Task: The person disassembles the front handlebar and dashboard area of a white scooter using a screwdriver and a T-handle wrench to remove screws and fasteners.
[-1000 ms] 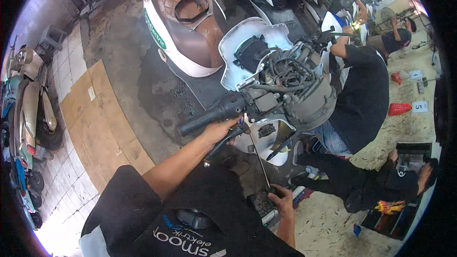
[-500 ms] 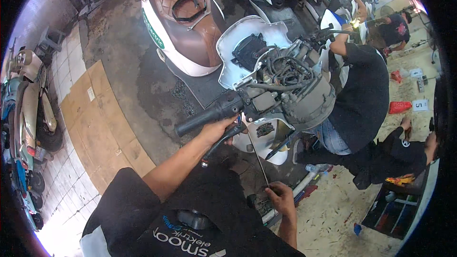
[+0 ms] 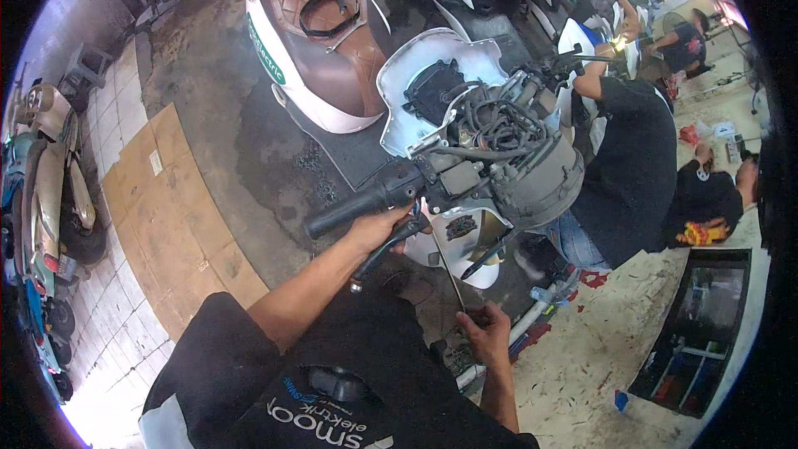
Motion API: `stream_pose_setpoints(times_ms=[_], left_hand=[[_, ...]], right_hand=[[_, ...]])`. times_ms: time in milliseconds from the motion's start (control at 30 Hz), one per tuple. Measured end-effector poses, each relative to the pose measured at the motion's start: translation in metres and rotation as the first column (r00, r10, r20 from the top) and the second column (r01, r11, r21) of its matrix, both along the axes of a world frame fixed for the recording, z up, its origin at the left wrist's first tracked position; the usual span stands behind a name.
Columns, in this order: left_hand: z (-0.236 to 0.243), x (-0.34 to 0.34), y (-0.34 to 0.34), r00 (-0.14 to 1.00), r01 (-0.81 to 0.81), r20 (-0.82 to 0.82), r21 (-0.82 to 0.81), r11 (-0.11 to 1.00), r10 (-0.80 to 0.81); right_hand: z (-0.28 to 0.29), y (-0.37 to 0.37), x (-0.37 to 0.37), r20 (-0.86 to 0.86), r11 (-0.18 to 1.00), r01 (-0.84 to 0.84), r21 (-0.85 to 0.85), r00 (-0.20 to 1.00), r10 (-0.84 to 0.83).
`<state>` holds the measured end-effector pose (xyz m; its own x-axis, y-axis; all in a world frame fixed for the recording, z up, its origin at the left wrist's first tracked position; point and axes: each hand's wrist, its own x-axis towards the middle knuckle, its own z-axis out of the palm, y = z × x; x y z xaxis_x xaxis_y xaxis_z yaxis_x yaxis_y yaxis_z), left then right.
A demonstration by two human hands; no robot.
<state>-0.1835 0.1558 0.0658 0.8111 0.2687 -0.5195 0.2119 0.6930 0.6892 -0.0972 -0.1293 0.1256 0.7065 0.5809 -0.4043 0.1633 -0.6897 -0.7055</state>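
A scooter's handlebar with a black rubber grip [image 3: 349, 209] and an exposed bundle of wires [image 3: 503, 126] stands in front of me. My left hand [image 3: 384, 229] is closed around the base of the black brake lever [image 3: 378, 259], just below the grip. A thin, straight metal rod [image 3: 450, 274] slants down from beside that hand. Its lower end is pinched in the fingers of my right hand [image 3: 489, 334]; the exact kind of tool cannot be made out. Where the rod's upper tip meets the lever mount is hidden by my left fingers.
A white scooter with a brown quilted seat [image 3: 349, 58] stands ahead, a black strap on it. Flattened cardboard [image 3: 179, 216] lies on the left floor, beside parked scooters [image 3: 58, 191]. A person in a black shirt [image 3: 628, 166] works close on the right, near a dark tool case [image 3: 694, 337].
My right hand has risen slightly and shifted a little left, with the rod's lower end. My left hand stays on the lever. Another person at the far right has moved away.
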Motion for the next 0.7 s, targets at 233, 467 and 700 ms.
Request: stream_pose_setpoints(times_ms=[233, 467, 700], left_hand=[[-0.001, -0.002, 0.002, 0.999, 0.015, 0.029, 0.026, 1.000, -0.015], [0.013, -0.001, 0.001, 0.998, -0.054, 0.037, 0.011, 0.998, 0.054], [0.008, -0.001, 0.003, 0.999, 0.035, -0.002, 0.044, 0.998, -0.035]], right_hand=[[0.002, 0.013, -0.006, -0.017, 0.995, 0.071, 0.069, 0.997, -0.070], [0.013, 0.026, -0.006, 0.196, 0.997, -0.045, -0.070, 0.979, 0.058], [0.002, 0.025, -0.003, -0.012, 0.988, 0.116, -0.099, 0.993, -0.118]])
